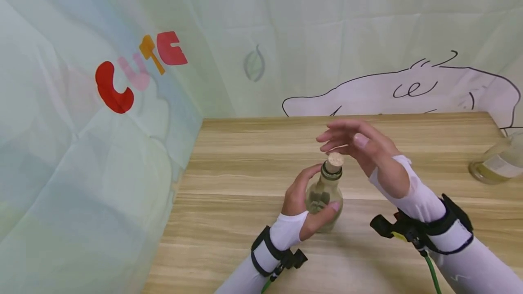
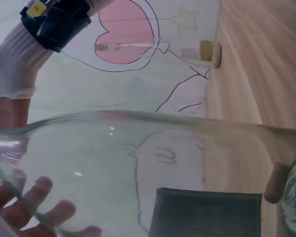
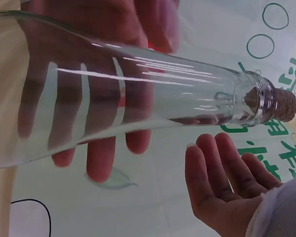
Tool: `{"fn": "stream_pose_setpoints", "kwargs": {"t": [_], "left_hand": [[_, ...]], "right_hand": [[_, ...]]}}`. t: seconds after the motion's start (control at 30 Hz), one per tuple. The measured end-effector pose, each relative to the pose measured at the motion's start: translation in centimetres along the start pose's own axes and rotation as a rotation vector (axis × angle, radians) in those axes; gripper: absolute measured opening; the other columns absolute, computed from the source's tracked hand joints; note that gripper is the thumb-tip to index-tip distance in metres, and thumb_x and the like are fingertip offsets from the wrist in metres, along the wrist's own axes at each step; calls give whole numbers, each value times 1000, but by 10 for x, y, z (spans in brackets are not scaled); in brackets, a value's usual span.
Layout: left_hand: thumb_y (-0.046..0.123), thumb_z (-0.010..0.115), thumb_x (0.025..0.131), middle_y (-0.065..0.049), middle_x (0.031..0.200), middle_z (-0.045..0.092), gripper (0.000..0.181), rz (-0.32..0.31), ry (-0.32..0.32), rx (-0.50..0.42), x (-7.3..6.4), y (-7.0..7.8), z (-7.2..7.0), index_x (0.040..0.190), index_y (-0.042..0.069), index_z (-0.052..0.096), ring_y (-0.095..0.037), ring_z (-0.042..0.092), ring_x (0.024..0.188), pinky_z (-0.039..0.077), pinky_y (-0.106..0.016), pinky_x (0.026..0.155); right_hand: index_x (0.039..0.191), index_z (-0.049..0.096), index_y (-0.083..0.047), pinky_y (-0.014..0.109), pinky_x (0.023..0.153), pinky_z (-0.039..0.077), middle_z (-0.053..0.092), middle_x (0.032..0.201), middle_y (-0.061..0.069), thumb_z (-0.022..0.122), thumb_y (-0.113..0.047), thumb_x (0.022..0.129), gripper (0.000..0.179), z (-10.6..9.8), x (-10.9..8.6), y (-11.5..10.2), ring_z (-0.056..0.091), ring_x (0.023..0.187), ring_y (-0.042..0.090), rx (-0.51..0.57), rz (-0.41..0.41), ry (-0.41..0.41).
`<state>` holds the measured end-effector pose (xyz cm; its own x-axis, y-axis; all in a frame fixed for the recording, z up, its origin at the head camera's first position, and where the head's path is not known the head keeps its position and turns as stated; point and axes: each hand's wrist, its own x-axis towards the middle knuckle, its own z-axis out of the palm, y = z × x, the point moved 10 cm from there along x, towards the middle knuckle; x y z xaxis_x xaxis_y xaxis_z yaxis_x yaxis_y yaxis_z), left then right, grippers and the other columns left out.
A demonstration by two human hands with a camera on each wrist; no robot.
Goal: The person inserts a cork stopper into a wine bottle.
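A clear glass bottle [image 1: 315, 198] stands upright in my left hand [image 1: 293, 196], whose fingers and thumb wrap around its body. A cork [image 1: 336, 161] sits in the bottle's mouth, partly above the rim. Through the glass in the left wrist view shows a dark rectangular label [image 2: 207, 212]. My right hand [image 1: 367, 146] is beside and just beyond the cork, fingers extended and holding nothing. In the right wrist view, the fingers of the right hand [image 3: 222, 177] lie apart from the bottle neck, below the cork [image 3: 285, 104] in that view.
Another glass bottle [image 1: 496, 164] with yellowish liquid and a pale label stands at the right side of the wooden table [image 1: 245, 162]. A printed cloth [image 1: 229, 35] hangs behind and to the left. Both wrists carry strapped cameras, with a green cable [image 1: 432, 271] on the right one.
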<state>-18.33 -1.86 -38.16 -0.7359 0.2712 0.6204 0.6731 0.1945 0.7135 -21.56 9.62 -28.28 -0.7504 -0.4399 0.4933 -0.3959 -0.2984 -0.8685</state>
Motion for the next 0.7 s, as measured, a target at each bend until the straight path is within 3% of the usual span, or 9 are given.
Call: {"fn": "stream_pose_setpoints", "kwargs": {"t": [0.2, 0.33, 0.43, 0.6, 0.7], "left_hand": [[27, 79, 80, -6, 124, 62, 63, -41, -38, -10, -1, -14, 15, 134, 8, 53, -17, 60, 111, 50, -37, 93], [20, 82, 78, -5, 123, 63, 59, -19, -51, -11, 0, -16, 20, 130, 8, 55, -16, 60, 110, 50, -34, 91], [15, 82, 77, -6, 129, 61, 66, -22, -52, -15, 1, -18, 22, 135, 8, 52, -17, 58, 116, 49, -34, 94], [12, 83, 77, -8, 139, 55, 80, -109, -65, -43, -1, -26, 26, 145, 12, 41, -20, 53, 125, 46, -38, 99], [13, 81, 78, -10, 135, 57, 76, -94, -56, -11, -1, -24, 26, 143, 9, 42, -20, 56, 120, 49, -37, 95]], "right_hand": [[134, 48, 12, 42, 98, 44, 59, 121, 30, 26, -8, 102, 44, 14, -1, 8, 58, 111, 37, -18, 40, -51], [129, 56, 7, 41, 96, 43, 63, 113, 26, 24, -13, 103, 45, 28, -2, 18, 60, 106, 36, 18, 78, -111], [127, 59, 3, 43, 92, 46, 65, 109, 25, 22, -20, 105, 48, 34, -2, 23, 63, 99, 37, 68, 109, -142], [120, 61, 3, 45, 86, 50, 68, 100, 23, 22, -26, 106, 51, 39, -4, 28, 66, 92, 36, 161, 154, -166], [111, 65, 0, 43, 80, 51, 69, 92, 18, 21, -24, 106, 51, 40, -4, 29, 66, 86, 31, 176, 151, -174]]}}
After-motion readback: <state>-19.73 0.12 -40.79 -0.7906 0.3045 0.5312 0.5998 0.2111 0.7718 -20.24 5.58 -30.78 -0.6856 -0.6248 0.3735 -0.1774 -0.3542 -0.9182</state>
